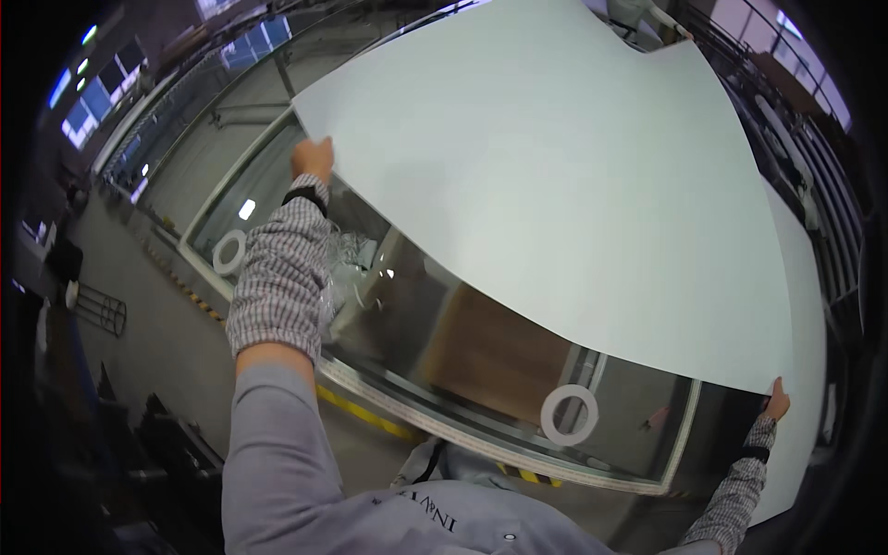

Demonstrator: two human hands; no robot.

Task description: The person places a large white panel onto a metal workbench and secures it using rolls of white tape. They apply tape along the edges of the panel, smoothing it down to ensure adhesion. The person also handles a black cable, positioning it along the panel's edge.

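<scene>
A large white sheet [573, 194] stretches out in front of me over a framed glass panel [638, 430]. Near the sheet's left corner, my left hand [313, 159] is closed on its near edge. My right hand [779, 400] pinches the same edge close to the right corner. Between my hands the edge sags slightly, and the glass shows beneath it. One white tape roll [569, 415] lies on the glass toward the right. Another white tape roll [229, 252] is beside my left sleeve, partly hidden by it.
At the far end, another person [638, 17] is partly visible by the sheet. A second white sheet [807, 268] shows along the right. Crumpled clear plastic [351, 268] lies by my left forearm. Yellow-black floor tape [370, 413] runs below the panel; a wire rack [97, 310] stands left.
</scene>
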